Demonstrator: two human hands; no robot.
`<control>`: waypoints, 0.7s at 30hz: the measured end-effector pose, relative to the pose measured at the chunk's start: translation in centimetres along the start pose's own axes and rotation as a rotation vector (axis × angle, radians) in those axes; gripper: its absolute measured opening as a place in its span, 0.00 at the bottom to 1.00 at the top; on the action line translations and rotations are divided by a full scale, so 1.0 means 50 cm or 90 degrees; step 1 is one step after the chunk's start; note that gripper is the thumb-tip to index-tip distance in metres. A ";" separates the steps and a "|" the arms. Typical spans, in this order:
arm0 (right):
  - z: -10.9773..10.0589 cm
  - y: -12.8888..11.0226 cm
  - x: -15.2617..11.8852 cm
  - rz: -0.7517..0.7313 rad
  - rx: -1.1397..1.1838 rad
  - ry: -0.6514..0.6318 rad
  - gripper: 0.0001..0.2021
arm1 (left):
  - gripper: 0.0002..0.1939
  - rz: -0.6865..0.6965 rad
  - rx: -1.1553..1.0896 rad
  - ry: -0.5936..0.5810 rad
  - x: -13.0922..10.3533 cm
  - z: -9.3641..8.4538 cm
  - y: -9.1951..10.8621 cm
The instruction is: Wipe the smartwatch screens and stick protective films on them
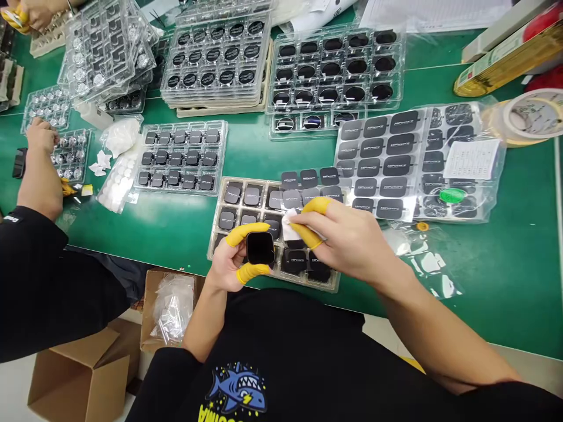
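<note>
Yellow finger cots cover the thumb and index finger of my left hand [236,258], which grips a dark square watch-like device [260,249] by its edges, black face up. To its right, my right hand [336,237], also in yellow cots, pinches a small white cloth or paper [289,225]. The two hands are apart, both above a beige tray [214,234] of dark square pieces with printed film. A clear sheet of dark square labels [309,179] lies over the tray's upper right part.
Further label sheets [382,158] lie right of the tray. Behind stand stacked clear trays [215,55] and trays of round black discs [336,67]. A tape roll [534,114] sits far right. At left, a co-worker's arm [39,176] reaches over small parts. Open cardboard boxes [79,375] stand below.
</note>
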State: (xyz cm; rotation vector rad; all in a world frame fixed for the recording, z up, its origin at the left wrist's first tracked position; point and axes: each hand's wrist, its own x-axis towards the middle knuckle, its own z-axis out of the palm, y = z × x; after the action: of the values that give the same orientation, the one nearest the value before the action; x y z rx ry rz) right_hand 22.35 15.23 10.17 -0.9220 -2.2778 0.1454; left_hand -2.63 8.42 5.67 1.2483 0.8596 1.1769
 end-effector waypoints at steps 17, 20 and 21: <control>-0.018 -0.033 0.017 -0.043 0.074 0.001 0.11 | 0.37 0.019 0.001 -0.005 0.006 0.013 0.015; -0.007 -0.006 0.005 0.003 -0.012 -0.025 0.09 | 0.35 0.041 0.005 0.004 0.007 0.004 0.019; -0.007 -0.002 0.002 0.021 -0.002 -0.016 0.08 | 0.35 0.048 0.008 0.006 0.008 0.002 0.020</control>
State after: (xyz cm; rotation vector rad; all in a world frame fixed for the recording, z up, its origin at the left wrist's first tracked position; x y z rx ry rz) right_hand 22.47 15.18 10.50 -0.9639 -2.2873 0.1686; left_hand -2.62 8.69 6.71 1.2959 0.8348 1.2403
